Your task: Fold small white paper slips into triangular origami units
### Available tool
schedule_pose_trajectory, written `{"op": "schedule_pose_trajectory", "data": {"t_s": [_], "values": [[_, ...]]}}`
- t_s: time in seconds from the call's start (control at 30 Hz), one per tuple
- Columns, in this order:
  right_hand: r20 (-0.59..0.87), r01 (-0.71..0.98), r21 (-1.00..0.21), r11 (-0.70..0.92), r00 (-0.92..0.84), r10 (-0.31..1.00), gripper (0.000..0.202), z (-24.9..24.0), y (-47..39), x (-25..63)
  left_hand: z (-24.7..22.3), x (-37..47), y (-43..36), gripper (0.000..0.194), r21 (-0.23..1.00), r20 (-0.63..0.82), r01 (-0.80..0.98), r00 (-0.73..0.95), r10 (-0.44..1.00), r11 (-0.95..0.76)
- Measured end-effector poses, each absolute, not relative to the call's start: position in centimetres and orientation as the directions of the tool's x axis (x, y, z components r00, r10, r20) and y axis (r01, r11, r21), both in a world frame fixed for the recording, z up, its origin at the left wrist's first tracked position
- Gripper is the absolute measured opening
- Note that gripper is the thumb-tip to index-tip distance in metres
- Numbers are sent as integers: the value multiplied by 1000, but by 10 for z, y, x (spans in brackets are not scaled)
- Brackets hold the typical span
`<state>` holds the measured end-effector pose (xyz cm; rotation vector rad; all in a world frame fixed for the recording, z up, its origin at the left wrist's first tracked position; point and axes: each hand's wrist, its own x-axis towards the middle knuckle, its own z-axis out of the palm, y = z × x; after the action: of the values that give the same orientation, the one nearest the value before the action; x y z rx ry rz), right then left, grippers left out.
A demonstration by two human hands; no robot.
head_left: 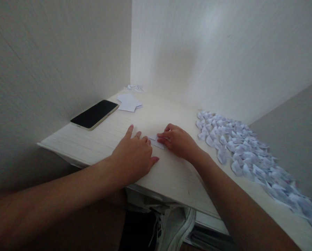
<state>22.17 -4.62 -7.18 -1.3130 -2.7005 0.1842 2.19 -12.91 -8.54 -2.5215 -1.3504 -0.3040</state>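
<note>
A small folded piece of white paper (157,143) lies on the pale tabletop between my hands. My right hand (180,142) pinches its right end between thumb and fingers. My left hand (133,153) rests palm down, fingers spread, with the fingertips nearest the paper touching its left end. Part of the paper is hidden under the fingers of both hands.
A dark-screened phone (94,114) lies at the left edge of the table. Behind it are several white paper sheets (129,103) and thin paper scraps (135,88) in the corner. Many folded paper pieces (246,150) cover the right side. Walls enclose the back and left.
</note>
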Motion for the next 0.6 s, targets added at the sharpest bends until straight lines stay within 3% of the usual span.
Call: {"op": "schedule_pose_trajectory", "data": {"t_s": [0.13, 0.3, 0.5, 0.6], "values": [[83, 761, -187, 622, -618, 781, 22, -73, -46, 222, -72, 19, -112, 39, -150, 275, 829, 558, 783, -538], [106, 751, -218, 623, -616, 780, 24, -72, -47, 222, -82, 20, -95, 31, -55, 275, 765, 629, 727, -642], [126, 790, -346, 505, -495, 860, 50, -75, -42, 222, -95, 25, -98, 36, -79, 277, 762, 636, 720, -643], [97, 787, -462, 409, -413, 905, 49, -80, -38, 222, -96, 26, -101, 36, -29, 324, 789, 588, 741, -613]]}}
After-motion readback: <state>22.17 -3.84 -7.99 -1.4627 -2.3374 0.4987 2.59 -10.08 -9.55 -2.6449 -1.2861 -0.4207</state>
